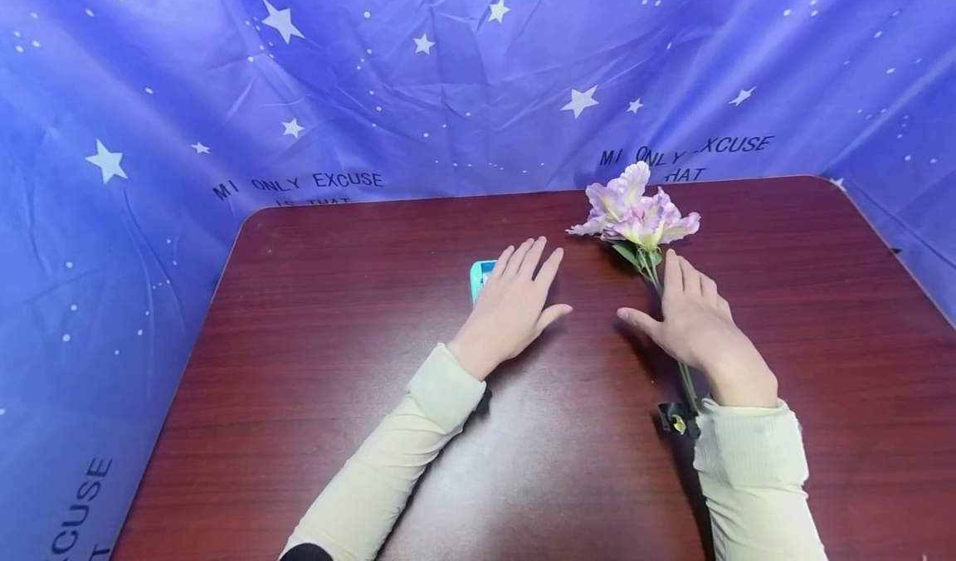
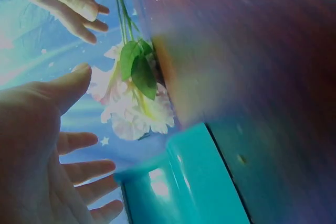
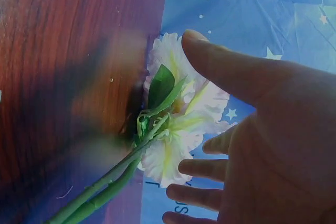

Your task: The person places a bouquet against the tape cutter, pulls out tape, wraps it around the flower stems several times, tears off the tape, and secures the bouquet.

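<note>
Left hand (image 1: 515, 300) over case (image 2: 205, 171), right hand (image 1: 698, 320) over flower (image 1: 638, 217); both unclenched, gripping nothing. Handling apparently unstarted or finished; unclear.

A glossy reddish-brown worktop (image 1: 314, 312) is spreading beneath the left hand (image 1: 514, 302) and right hand (image 1: 700, 324). Beyond and to either side of them, a creased blue cloth (image 1: 448, 121) is hanging, showing white stars (image 1: 580, 101), white dots (image 1: 367, 15) and black lettering (image 1: 348, 180).

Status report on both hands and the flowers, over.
Left hand empty, over turquoise object. Right hand empty, over flower stems. Blossoms beyond right hand. No obstruction visible.
</note>
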Tool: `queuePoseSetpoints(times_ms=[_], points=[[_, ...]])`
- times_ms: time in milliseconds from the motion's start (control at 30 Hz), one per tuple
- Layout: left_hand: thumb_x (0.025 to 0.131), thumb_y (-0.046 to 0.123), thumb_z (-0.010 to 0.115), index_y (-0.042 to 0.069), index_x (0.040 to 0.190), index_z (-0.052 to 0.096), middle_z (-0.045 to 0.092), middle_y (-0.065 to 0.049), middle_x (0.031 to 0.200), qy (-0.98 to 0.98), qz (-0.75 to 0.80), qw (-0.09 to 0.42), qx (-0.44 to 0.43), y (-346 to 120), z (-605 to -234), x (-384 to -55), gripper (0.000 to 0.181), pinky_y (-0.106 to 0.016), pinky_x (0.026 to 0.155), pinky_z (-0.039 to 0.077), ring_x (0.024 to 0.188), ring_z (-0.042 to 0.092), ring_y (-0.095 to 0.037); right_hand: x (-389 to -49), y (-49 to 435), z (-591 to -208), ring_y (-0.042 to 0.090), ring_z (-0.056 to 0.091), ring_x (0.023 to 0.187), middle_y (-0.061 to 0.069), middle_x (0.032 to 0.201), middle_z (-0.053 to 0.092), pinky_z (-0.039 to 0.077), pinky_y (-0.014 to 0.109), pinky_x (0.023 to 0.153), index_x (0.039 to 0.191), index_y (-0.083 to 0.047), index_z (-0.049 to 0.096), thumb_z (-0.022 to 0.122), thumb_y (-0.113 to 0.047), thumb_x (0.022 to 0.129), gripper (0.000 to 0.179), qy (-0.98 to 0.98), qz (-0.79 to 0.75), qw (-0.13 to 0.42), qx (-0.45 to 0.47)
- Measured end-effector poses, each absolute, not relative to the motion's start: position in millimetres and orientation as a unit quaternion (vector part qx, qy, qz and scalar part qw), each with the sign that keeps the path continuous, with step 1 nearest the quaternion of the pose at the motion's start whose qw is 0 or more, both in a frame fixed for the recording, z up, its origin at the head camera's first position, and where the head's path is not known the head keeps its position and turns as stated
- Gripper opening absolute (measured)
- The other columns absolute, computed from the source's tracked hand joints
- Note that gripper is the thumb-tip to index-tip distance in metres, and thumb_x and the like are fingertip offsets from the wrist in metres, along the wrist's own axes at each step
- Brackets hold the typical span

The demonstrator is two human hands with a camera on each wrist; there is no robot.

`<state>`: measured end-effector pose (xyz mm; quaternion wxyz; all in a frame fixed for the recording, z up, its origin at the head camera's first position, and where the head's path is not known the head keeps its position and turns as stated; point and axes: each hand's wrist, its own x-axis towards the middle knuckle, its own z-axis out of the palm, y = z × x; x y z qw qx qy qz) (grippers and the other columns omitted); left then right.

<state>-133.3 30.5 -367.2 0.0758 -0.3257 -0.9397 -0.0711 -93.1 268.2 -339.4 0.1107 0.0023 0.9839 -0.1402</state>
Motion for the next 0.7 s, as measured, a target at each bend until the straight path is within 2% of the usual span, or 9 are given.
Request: queuePoseSetpoints(times_ms=[300, 700], points=[[0.099, 0.051, 0.051, 0.01, 0.152, 0.036, 0.036, -0.014, 0.157, -0.927, -0.054, 0.095, -0.36, 49.9, -365.8, -133.0, 0.069, -0.041, 0.121, 0.021, 0.147, 0.032, -0.028, -91.3, 271.5, -338.8, 0.063, 0.016, 0.134, 0.042, 0.151, 0.011, 0.024, 0.073, 0.103, 0.149, 0.016, -0.006, 0.057, -0.054, 0.095, 0.108, 0.98, -0.147, 0.131, 0.021], [0.1, 0.048, 0.052, 0.013, 0.152, 0.037, 0.038, -0.011, 0.157, -0.917, -0.043, 0.103, -0.383, 71.3, -363.9, -132.8, 0.064, -0.038, 0.122, 0.019, 0.146, 0.034, -0.025, -91.7, 276.2, -339.9, 0.065, 0.024, 0.125, 0.049, 0.141, 0.02, 0.03, 0.073, 0.097, 0.144, 0.024, 0.002, 0.055, -0.055, 0.095, 0.107, 0.981, -0.136, 0.138, 0.031]])
